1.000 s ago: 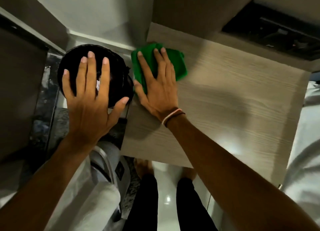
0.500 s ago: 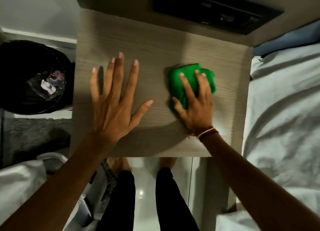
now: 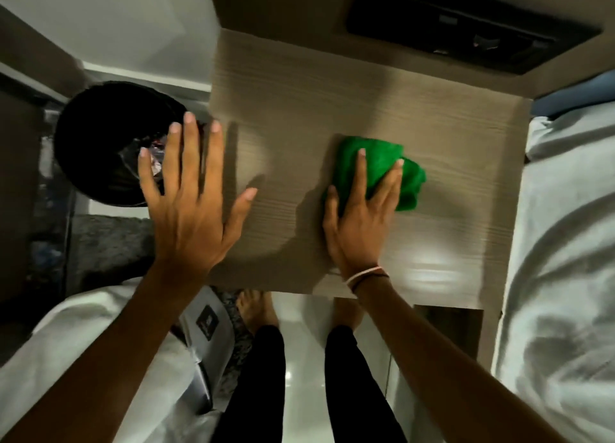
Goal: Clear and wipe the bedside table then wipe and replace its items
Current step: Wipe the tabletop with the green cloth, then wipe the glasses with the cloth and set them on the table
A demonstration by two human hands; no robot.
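Observation:
The bedside table [image 3: 332, 89] has a pale wood-grain top with nothing standing on it. A crumpled green cloth [image 3: 382, 163] lies right of the top's middle. My right hand [image 3: 361, 216] presses flat on the cloth, fingers spread over it. My left hand [image 3: 189, 203] hovers with fingers spread wide over the table's left edge, holding nothing and partly covering the bin beside the table.
A round black waste bin [image 3: 100, 143] with crumpled litter stands left of the table. A bed with white sheets [image 3: 565, 243] runs along the right. A dark wall panel [image 3: 466, 26] sits behind the table. White fabric and a bag [image 3: 206, 326] lie at lower left. My feet stand below.
My right hand has swept the green cloth from the table's far left corner to right of middle. My left hand moved over the table, then back toward its left edge.

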